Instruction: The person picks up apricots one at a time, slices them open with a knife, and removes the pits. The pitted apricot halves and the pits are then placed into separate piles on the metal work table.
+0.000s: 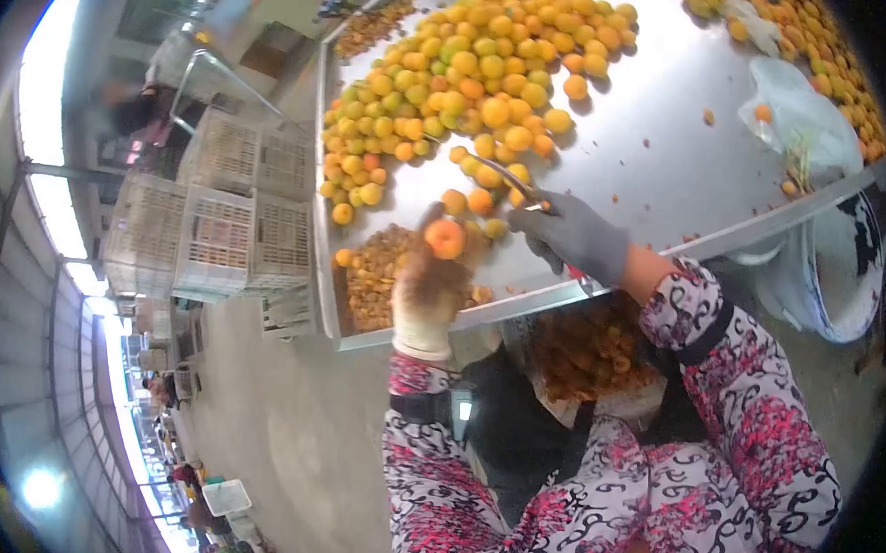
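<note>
An orange apricot point(445, 239) is at the fingers of my left hand point(431, 281), which is gloved, smeared by motion and seems closed round the fruit. In a grey glove, my right hand point(573, 235) grips slim metal pliers point(504, 172); their long jaws point up and left over the fruit, and a bit of red handle shows below the palm. Whole yellow-orange apricots point(474, 68) are heaped on the metal table point(673, 98) beyond both hands. Beside my left hand, small brownish-orange pieces point(373, 278) fill the table's near left corner.
A clear plastic bag point(797, 115) lies on the right, near more apricots point(845, 67). Below the table edge stands a container of brownish-orange scraps point(599, 355). A white bucket point(834, 272) is at right, stacked plastic crates point(215, 230) at left. Other people appear farther back.
</note>
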The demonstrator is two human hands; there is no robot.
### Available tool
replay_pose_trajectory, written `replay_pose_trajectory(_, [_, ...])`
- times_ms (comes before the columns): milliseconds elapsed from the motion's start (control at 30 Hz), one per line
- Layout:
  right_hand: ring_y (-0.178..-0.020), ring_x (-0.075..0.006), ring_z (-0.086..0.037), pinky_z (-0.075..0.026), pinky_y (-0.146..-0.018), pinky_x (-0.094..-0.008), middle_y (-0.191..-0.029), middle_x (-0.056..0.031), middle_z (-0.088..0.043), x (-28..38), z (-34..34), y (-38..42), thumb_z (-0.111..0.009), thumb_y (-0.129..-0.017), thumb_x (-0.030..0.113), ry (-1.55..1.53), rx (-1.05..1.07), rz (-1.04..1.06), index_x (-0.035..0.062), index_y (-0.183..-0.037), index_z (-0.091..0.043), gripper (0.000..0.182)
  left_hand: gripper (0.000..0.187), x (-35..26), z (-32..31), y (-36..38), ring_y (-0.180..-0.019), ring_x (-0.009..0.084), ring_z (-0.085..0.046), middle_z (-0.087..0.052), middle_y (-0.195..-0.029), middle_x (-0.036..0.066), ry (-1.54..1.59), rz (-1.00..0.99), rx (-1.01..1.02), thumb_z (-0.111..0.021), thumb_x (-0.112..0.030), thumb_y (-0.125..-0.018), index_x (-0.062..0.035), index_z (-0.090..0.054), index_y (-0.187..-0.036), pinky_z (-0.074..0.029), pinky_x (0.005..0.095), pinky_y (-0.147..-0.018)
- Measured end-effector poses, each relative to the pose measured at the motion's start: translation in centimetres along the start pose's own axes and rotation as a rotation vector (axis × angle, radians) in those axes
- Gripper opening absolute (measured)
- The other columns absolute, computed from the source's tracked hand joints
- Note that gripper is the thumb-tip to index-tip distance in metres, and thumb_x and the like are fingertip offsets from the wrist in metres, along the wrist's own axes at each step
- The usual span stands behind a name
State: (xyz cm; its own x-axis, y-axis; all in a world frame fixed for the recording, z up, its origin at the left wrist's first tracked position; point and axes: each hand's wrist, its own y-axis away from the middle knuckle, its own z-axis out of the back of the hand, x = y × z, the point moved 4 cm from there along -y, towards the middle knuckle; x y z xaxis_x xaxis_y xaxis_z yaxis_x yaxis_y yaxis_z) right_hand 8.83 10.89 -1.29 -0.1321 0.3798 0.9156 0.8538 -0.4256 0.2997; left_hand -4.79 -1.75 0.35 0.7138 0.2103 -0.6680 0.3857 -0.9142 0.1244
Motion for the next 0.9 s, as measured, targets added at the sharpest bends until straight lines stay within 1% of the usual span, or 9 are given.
replay_pose_trajectory(33, [-0.045,-0.0062,-0.042,-0.035,-0.042,-0.0213,-0.058,0.0022,-0.045,0.2,-0.3,-0.3,-0.055,-0.086,0.027,-0.033,0.002,0.028,0.0043,-0.093,-0.056,0.024,0.047,0.0,0.3,0.2,-0.112,0.0298,-0.048,-0.050,-0.120,0.015,-0.079,0.014,-0.098,-0.054,-0.026,-0.088,0.0003,-0.041,-0.125,-0.037,0.0449,-0.100])
replay_pose_trajectory(67, [-0.042,-0.0086,-0.044,-0.037,-0.040,-0.0239,-0.057,0.0002,-0.048,-0.5,0.0,-1.2,-0.060,-0.082,0.043,-0.031,-0.037,0.076,0.0025,-0.087,-0.058,0.041,0.045,0.7,1.3,0.1,-0.111,0.0289,-0.049,-0.051,-0.118,0.014,-0.102,-0.025,-0.019,-0.055,-0.026,-0.088,0.0007,-0.043,-0.123,-0.038,0.0448,-0.099])
replay_pose_trajectory(200, [-0.039,-0.0071,-0.039,-0.035,-0.036,-0.0220,-0.057,-0.0003,-0.046,0.9,0.8,-1.2,-0.050,-0.089,0.032,-0.091,-0.111,0.117,0.0006,-0.107,-0.053,0.036,0.042,4.1,1.1,-2.9,-0.105,0.0242,-0.053,-0.054,-0.114,0.012,0.084,0.097,-0.010,-0.056,-0.029,-0.088,-0.0014,-0.046,-0.119,-0.044,0.0407,-0.091])
replay_pose_trajectory(367, [-0.040,-0.0063,-0.039,-0.035,-0.036,-0.0200,-0.056,0.0012,-0.043,1.7,1.5,-1.3,-0.046,-0.092,0.034,-0.030,-0.162,0.145,0.0032,-0.097,-0.049,0.032,0.040,6.8,0.7,-4.3,-0.095,0.0188,-0.056,-0.056,-0.105,0.007,0.119,0.201,0.008,-0.057,-0.031,-0.088,-0.0049,-0.048,-0.117,-0.047,0.0342,-0.083])
replay_pose_trajectory(467, [-0.040,-0.0065,-0.040,-0.035,-0.036,-0.0200,-0.058,0.0005,-0.044,1.4,1.7,-1.4,-0.047,-0.091,0.036,-0.057,-0.186,0.133,0.0036,-0.096,-0.048,0.032,0.040,8.2,0.8,-5.2,-0.083,0.0154,-0.056,-0.056,-0.100,0.006,0.178,0.122,0.009,-0.056,-0.033,-0.088,-0.0104,-0.049,-0.120,-0.047,0.0301,-0.076])
replay_pose_trajectory(567, [-0.040,-0.0066,-0.040,-0.036,-0.036,-0.0201,-0.061,0.0000,-0.045,1.6,2.5,-1.4,-0.047,-0.091,0.036,-0.043,-0.249,0.135,0.0051,-0.096,-0.048,0.031,0.039,8.6,0.6,-5.4,-0.081,0.0147,-0.055,-0.056,-0.098,0.005,0.106,0.127,-0.026,-0.055,-0.033,-0.088,-0.0134,-0.049,-0.121,-0.046,0.0298,-0.074])
replay_pose_trajectory(733, [-0.040,-0.0065,-0.039,-0.035,-0.035,-0.0196,-0.062,-0.0002,-0.045,1.9,2.7,-1.2,-0.044,-0.093,0.032,-0.057,-0.306,0.112,0.0080,-0.095,-0.047,0.024,0.052,6.8,0.4,-4.7,-0.095,0.0175,-0.051,-0.050,-0.110,0.005,0.037,0.089,0.067,-0.057,-0.027,-0.086,-0.0135,-0.037,-0.132,-0.041,0.0313,-0.086])
replay_pose_trajectory(867, [-0.041,-0.0072,-0.040,-0.036,-0.035,-0.0213,-0.060,-0.0002,-0.044,1.7,2.9,-1.2,-0.045,-0.092,0.035,-0.031,-0.286,0.134,0.0048,-0.097,-0.046,0.031,0.054,6.2,0.3,-4.4,-0.094,0.0174,-0.052,-0.051,-0.108,0.006,-0.022,0.086,0.111,-0.057,-0.031,-0.086,-0.0125,-0.036,-0.132,-0.040,0.0305,-0.086])
replay_pose_trajectory(900, [-0.042,-0.0070,-0.040,-0.036,-0.035,-0.0212,-0.060,-0.0001,-0.044,1.7,2.7,-1.2,-0.045,-0.092,0.034,-0.033,-0.268,0.142,0.0043,-0.098,-0.046,0.031,0.052,6.0,0.3,-4.3,-0.084,0.0144,-0.051,-0.052,-0.104,0.005,-0.083,0.064,0.095,-0.055,-0.034,-0.087,-0.0108,-0.038,-0.131,-0.041,0.0275,-0.076])
